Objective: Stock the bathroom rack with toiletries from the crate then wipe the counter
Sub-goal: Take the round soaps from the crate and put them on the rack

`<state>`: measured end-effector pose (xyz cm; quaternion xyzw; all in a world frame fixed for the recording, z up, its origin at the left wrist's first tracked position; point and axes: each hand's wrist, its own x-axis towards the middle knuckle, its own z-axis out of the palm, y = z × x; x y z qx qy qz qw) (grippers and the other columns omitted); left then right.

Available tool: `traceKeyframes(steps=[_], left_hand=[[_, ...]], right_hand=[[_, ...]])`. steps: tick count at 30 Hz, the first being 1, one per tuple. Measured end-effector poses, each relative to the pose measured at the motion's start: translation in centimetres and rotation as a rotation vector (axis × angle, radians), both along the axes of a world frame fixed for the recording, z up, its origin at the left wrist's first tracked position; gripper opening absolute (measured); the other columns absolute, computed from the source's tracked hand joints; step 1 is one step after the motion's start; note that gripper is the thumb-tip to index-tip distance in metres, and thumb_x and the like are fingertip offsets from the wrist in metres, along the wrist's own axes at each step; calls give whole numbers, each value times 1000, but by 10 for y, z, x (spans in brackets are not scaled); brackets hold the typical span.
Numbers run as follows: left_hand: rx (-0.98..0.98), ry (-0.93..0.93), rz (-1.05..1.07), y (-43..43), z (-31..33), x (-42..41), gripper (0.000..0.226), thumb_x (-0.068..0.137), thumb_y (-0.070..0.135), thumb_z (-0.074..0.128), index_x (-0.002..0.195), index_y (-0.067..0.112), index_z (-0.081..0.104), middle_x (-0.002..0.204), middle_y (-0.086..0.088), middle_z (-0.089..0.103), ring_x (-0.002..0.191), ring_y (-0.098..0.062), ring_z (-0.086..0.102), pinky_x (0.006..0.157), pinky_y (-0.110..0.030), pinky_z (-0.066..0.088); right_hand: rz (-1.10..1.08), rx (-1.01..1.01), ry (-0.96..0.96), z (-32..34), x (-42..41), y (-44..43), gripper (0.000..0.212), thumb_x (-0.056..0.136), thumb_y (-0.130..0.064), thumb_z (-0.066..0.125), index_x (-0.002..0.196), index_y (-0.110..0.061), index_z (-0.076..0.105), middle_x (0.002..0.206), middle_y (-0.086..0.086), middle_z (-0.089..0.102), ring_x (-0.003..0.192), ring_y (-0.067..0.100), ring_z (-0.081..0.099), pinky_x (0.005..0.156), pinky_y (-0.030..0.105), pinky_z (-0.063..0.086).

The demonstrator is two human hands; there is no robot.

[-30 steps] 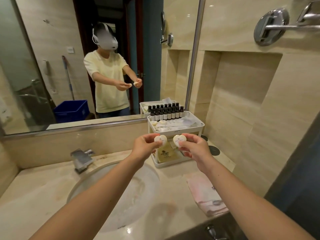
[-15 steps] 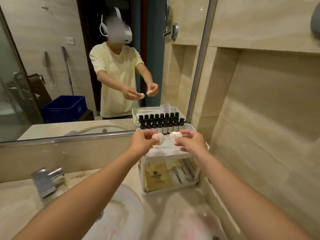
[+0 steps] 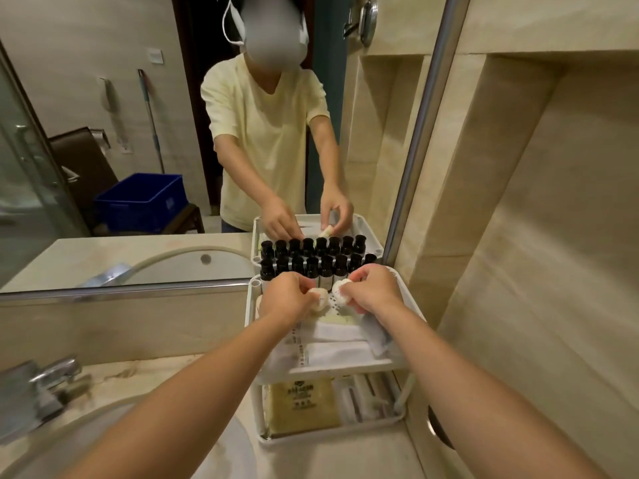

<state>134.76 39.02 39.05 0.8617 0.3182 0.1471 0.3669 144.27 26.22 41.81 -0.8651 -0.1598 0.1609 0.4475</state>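
A white two-tier rack [image 3: 330,367] stands on the counter against the mirror. Its top tier holds a row of small dark-capped bottles [image 3: 304,267] at the back and white sachets [image 3: 332,344] in front. My left hand [image 3: 288,296] pinches a small round white soap [image 3: 320,299] just above the top tier. My right hand [image 3: 371,288] pinches a second white soap [image 3: 339,296] beside it. The two soaps almost touch. The lower tier carries a tan packet [image 3: 303,406] and thin wrapped items [image 3: 366,395].
The sink basin [image 3: 221,454] lies at lower left with a chrome tap [image 3: 41,385] beside it. The marble counter [image 3: 332,458] runs in front of the rack. A tiled wall [image 3: 536,271] stands close on the right. In the mirror, a blue crate [image 3: 141,202] sits behind me.
Both hands have moved forward and down with the soaps, from in front of the rack to just over its top tier. The view has come closer to the rack.
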Motion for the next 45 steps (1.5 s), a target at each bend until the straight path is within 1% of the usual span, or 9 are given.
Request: traceKeyframes(steps=[3, 10, 19, 23, 26, 33, 36, 40, 45], left_hand=[[45, 34, 10, -1, -6, 8, 22, 87, 28, 67, 108, 24, 71, 94, 8, 71, 82, -10, 66, 74, -34, 58], [133, 103, 0, 4, -11, 11, 18, 90, 34, 62, 106, 37, 70, 80, 12, 71, 71, -9, 66, 67, -35, 58], [161, 129, -36, 20, -14, 1, 20, 92, 26, 62, 109, 28, 72, 106, 9, 72, 89, -11, 66, 79, -34, 57], [191, 90, -29, 17, -17, -1, 23, 92, 25, 62, 113, 25, 71, 109, 7, 72, 94, -13, 66, 83, -34, 56], [190, 60, -15, 16, -19, -4, 24, 92, 26, 63, 114, 25, 71, 110, 8, 72, 97, -13, 66, 85, -34, 56], [160, -59, 39, 8, -15, -17, 20, 91, 31, 62, 110, 32, 68, 107, 17, 69, 95, -5, 63, 82, -34, 56], [98, -186, 11, -6, -10, -30, 18, 91, 32, 63, 109, 32, 68, 99, 19, 68, 86, -1, 63, 76, -35, 57], [138, -304, 7, -33, -3, -58, 21, 91, 39, 62, 111, 36, 64, 96, 22, 63, 77, 6, 59, 63, -20, 50], [129, -382, -34, -73, -5, -100, 21, 91, 41, 59, 112, 40, 58, 101, 22, 59, 82, 5, 57, 64, -21, 48]], right_hand=[[12, -71, -11, -4, 6, 7, 14, 74, -16, 68, 85, -24, 64, 83, 0, 70, 68, 21, 71, 71, 45, 61], [56, -204, -68, -4, 8, 17, 14, 75, -10, 60, 85, -19, 64, 86, 1, 68, 80, 27, 68, 73, 39, 56], [137, -264, -33, -11, 8, 28, 16, 83, -2, 57, 80, -6, 72, 66, 10, 73, 65, 23, 73, 70, 42, 62], [141, -293, -94, -12, 7, 30, 20, 82, 2, 52, 84, -6, 70, 69, 12, 73, 67, 27, 73, 71, 43, 62], [137, -296, -169, -12, 3, 29, 23, 80, 6, 51, 88, -8, 68, 83, 12, 73, 75, 31, 71, 73, 46, 60], [109, -127, -311, -6, -15, 14, 18, 85, -15, 57, 91, -30, 64, 95, -11, 66, 84, 16, 63, 70, 34, 55], [111, -23, -336, -8, -32, -2, 14, 87, -22, 59, 94, -32, 66, 95, -14, 67, 87, 10, 63, 72, 34, 55], [63, 100, -403, -12, -62, -31, 14, 85, -23, 59, 94, -31, 66, 101, -14, 65, 102, 9, 58, 83, 34, 52], [-9, 195, -482, -20, -112, -76, 18, 85, -19, 57, 96, -31, 65, 100, -19, 62, 106, 7, 52, 86, 31, 47]])
